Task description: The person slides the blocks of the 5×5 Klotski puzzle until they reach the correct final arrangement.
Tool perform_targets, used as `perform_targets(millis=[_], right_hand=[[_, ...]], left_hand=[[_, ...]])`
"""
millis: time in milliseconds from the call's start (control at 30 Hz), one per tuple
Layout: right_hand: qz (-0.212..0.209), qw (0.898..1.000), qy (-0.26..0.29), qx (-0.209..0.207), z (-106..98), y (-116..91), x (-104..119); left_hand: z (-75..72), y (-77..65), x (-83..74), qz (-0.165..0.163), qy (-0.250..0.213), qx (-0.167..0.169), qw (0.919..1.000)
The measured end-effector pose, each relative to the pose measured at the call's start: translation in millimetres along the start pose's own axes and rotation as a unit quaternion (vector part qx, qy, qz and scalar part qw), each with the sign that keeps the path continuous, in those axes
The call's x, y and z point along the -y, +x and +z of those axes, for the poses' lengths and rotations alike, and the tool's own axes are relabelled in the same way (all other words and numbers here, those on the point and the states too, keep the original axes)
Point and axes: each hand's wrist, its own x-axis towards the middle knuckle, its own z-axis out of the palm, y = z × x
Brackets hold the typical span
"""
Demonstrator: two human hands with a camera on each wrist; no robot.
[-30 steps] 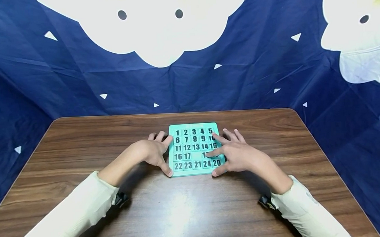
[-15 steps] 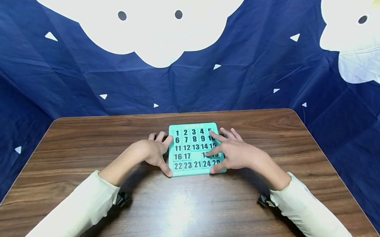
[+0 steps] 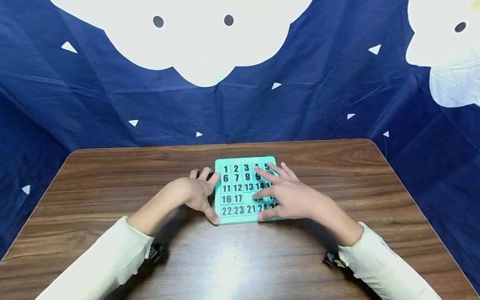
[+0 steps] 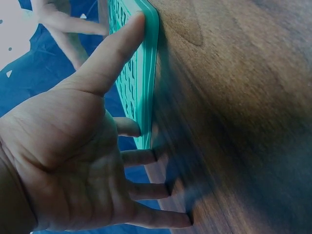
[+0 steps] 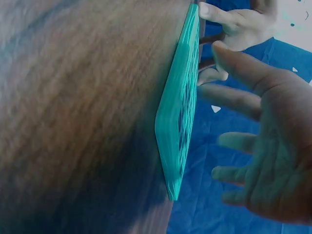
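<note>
A turquoise number slide puzzle [image 3: 237, 220] lies flat on the table, its numbered tiles in rows. In the fourth row a gap [image 3: 247, 198] shows between tile 17 [image 3: 237, 198] and tile 18. My left hand [image 3: 194, 195] steadies the left side, thumb on the near corner and index finger at the edge; its other fingertips reach down to the wood, as the left wrist view shows. Spread over the right part is my right hand [image 3: 298, 198], index fingertip on tile 18 [image 3: 258, 200], thumb above the bottom edge. Its fingers partly cover the right-hand columns.
The brown wooden table [image 3: 236, 273] extends around the puzzle, with a bright reflection in front. Behind it hangs a dark blue cloth [image 3: 163, 108] with white clouds and triangles. A black wrist device [image 3: 156, 251] sits under the left cuff, another [image 3: 333, 259] under the right.
My right hand has shifted left over the puzzle, and tile 18 has slid slightly left with its fingertip, narrowing the gap. The left hand has stayed at the edge.
</note>
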Motion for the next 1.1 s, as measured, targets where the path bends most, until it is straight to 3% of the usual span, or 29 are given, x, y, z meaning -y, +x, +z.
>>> perform_targets(millis=[167,400,667,933,1100], right_hand=[[0.044,0.999,0.005,0.028,-6.0,-6.9,-6.8],[-0.038,0.999,0.004,0.009,3.8,1.2,7.4],[0.005,1.000,-0.021,0.009,6.3,12.8,3.8],[-0.063,0.998,0.011,0.011,11.3,17.4,16.4],[-0.045,0.999,0.003,0.019,7.9,11.3,15.5]], left_hand=[[-0.7,0.5,-0.3,-0.003,0.001,0.006,1.0000],[0.0,0.9,0.8,-0.004,0.000,0.009,1.0000],[-0.4,2.2,-0.2,-0.003,0.001,0.009,1.0000],[-0.7,3.8,-0.1,-0.003,0.002,0.011,0.9999],[-1.6,2.5,-1.3,-0.005,0.002,0.012,0.9999]])
